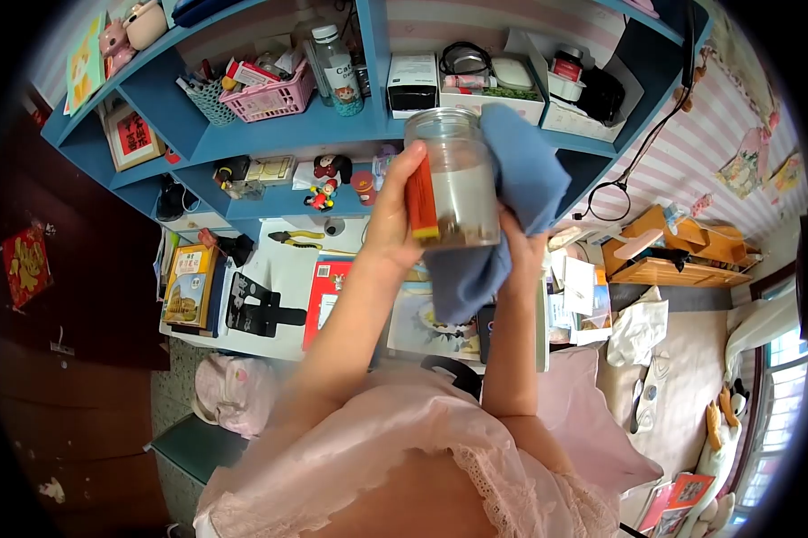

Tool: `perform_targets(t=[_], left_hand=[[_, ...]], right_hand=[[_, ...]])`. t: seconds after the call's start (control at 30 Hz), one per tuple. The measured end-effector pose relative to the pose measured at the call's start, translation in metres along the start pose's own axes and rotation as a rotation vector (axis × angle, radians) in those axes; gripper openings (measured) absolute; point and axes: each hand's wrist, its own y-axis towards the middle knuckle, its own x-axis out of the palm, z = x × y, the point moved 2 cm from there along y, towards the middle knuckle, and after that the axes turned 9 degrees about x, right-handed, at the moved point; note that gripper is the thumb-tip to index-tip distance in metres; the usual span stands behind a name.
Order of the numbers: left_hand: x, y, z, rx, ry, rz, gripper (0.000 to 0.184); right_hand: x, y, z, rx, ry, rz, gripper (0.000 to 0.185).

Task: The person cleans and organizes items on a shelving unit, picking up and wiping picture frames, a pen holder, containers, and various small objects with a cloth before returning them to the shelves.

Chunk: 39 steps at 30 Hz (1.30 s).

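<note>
My left hand [395,211] grips a clear jar [462,184] from its left side, holding it up before the blue shelves. The jar has an orange-red label with a yellow strip, and some dark bits show near its bottom. No lid is visible on its threaded rim. In my right hand [525,247] is a blue cloth [525,170], bunched against the jar's right side and hanging below it. The cloth hides part of my right fingers.
Blue shelves [260,139] hold a pink basket [274,97], a bottle [339,72] and boxes. On the white desk [283,345] lie pliers [296,239], a black stand [256,309], a red book [323,296] and papers. A pink backpack [234,392] sits lower left.
</note>
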Motion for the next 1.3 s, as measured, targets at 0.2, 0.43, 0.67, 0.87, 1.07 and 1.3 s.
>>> perform_targets(t=[0.2,0.43,0.67,0.87,1.07,1.3], left_hand=[[-0.002,0.013,0.006,0.083,-0.053,0.229,0.053],[-0.003,0.012,0.008,0.081,-0.092,0.215,0.051],[-0.002,0.009,0.011,0.073,-0.11,0.19,0.057],[-0.002,0.004,0.017,0.384,0.326,0.394,0.065],[-0.009,0.005,0.032,0.401,0.381,0.144,0.05],[0.004,-0.004,0.033,0.314,0.178,0.23,0.036]], right_hand=[[-0.002,0.003,0.034,0.077,0.012,-0.01,0.036],[0.002,0.0,0.034,0.075,0.065,0.036,0.041],[0.001,0.0,0.035,0.085,0.062,0.02,0.042],[0.005,0.001,0.037,0.149,0.101,-0.006,0.041],[0.011,-0.002,0.041,0.203,0.073,0.061,0.046],[0.023,-0.007,0.028,0.345,0.188,-0.037,0.044]])
